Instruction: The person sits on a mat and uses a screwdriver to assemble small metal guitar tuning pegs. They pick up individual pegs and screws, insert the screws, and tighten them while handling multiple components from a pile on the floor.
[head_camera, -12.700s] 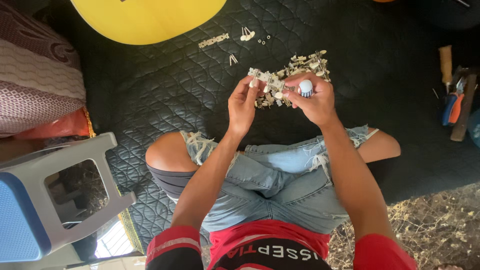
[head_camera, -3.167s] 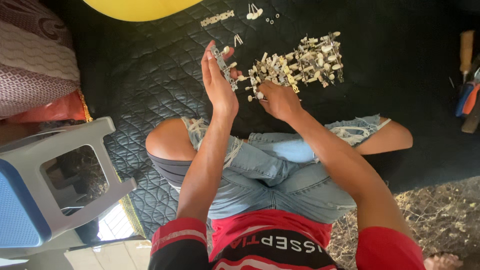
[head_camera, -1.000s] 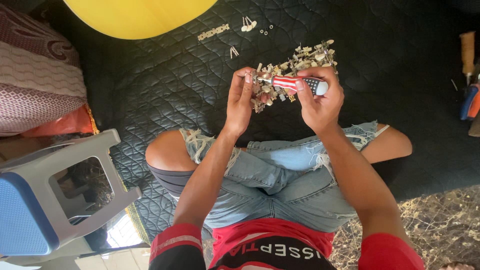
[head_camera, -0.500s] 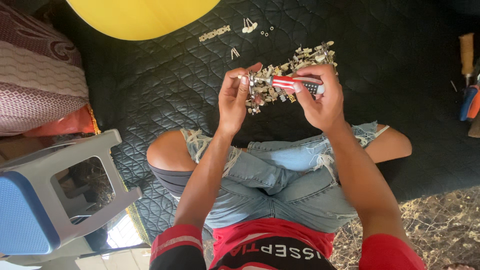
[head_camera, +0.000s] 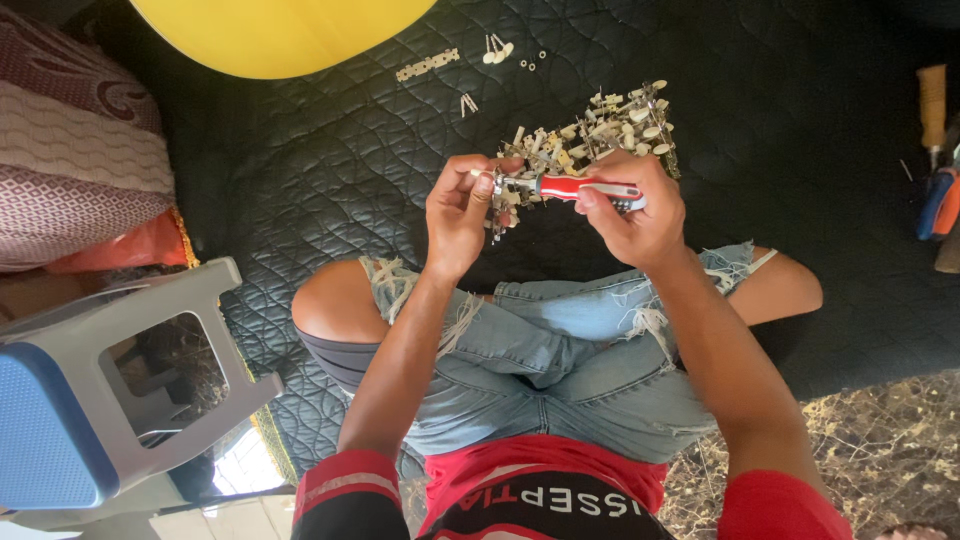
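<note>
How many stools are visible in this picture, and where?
1. A grey plastic stool with a blue seat lies tipped on its side at the lower left, beside the person's left knee, at the edge of the black quilted mat. Others may be out of view.

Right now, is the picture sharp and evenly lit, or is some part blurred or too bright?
Head view: sharp on the hands and the red tool; soft, even daylight, no hard shadows; the black mat reads dark but its quilting shows; the stool bends slightly at the edge.
</note>
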